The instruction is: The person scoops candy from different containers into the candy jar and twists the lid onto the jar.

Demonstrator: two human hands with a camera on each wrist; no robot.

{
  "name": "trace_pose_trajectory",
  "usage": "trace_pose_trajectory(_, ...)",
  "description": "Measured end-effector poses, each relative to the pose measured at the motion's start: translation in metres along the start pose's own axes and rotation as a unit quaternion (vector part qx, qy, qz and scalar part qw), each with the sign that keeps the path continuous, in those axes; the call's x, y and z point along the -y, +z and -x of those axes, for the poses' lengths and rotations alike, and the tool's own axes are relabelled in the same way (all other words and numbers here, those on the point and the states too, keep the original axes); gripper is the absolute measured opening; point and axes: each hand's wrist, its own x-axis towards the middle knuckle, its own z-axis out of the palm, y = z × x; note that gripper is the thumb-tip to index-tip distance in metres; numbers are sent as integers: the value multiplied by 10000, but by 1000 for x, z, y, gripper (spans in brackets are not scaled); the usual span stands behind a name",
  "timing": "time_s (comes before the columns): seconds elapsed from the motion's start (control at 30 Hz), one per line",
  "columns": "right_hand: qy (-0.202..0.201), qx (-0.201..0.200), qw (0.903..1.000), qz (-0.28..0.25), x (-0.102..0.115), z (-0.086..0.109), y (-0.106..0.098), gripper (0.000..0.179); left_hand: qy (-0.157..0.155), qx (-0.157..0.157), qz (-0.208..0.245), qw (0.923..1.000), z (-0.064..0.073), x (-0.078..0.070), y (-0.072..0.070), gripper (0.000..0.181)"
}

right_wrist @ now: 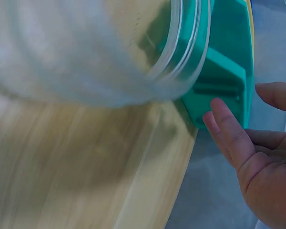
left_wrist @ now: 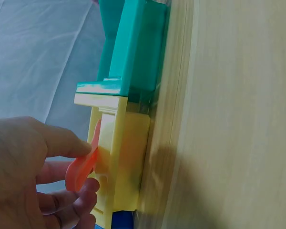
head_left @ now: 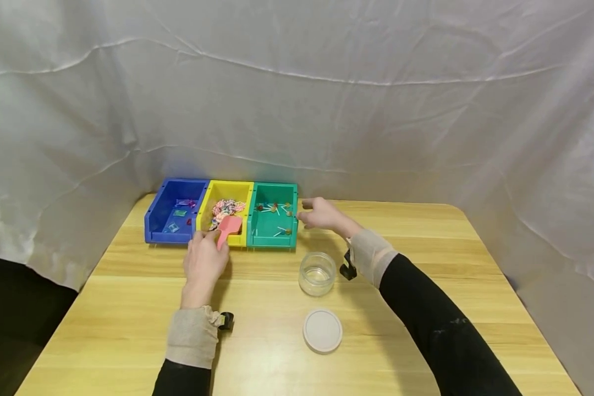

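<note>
My left hand [head_left: 205,265] pinches the handle of a small pink scoop [head_left: 231,224] between thumb and fingers. The scoop's blade lies at the front of the yellow bin [head_left: 237,241], over a heap of multicoloured striped pieces [head_left: 226,208]. In the left wrist view the orange-looking scoop [left_wrist: 81,171] crosses the bin's front lip. My right hand [head_left: 325,214], fingers spread and holding nothing, is at the right side of the green bin [head_left: 267,234]. Several lollipops [head_left: 274,208] lie in that bin.
A blue bin [head_left: 168,237] with a few wrapped candies [head_left: 180,213] adjoins the yellow one on the left. An open clear jar [head_left: 317,281] stands before the right forearm, and a round white lid [head_left: 323,331] lies nearer. Grey cloth [head_left: 326,126] hangs behind the table.
</note>
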Motion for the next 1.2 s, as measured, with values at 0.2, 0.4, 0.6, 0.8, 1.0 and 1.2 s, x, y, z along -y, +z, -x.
trace_pose_trajectory(0.2, 170, -61, 9998, -40, 13, -12, 6, 63, 126, -132, 105, 9998, -5, -3, 4, 42)
trace_pose_trajectory(0.4, 291, -173, 9988, 342, 17, -21, 10, 35, 349, -234, 196, 9989, -7, -5, 3, 38)
trace_pose_trajectory(0.6, 136, -155, 9981, 587, 22, -25, 13, 30, 186, -289, 385, 9987, -6, -5, -3, 35)
trace_pose_trajectory(0.8, 204, -7, 9951, 970, 29, -25, 18, 32, -29, -422, 562, 9975, -6, -3, -7, 33)
trace_pose_trajectory(1.0, 311, 170, 9931, 1116, 30, -24, 20, 36, -10, -401, 606, 9974, -5, -1, -10, 31)
trace_pose_trajectory(1.2, 410, 228, 9932, 1067, 29, -23, 21, 37, 327, -489, 573, 9966, -10, 2, -13, 25)
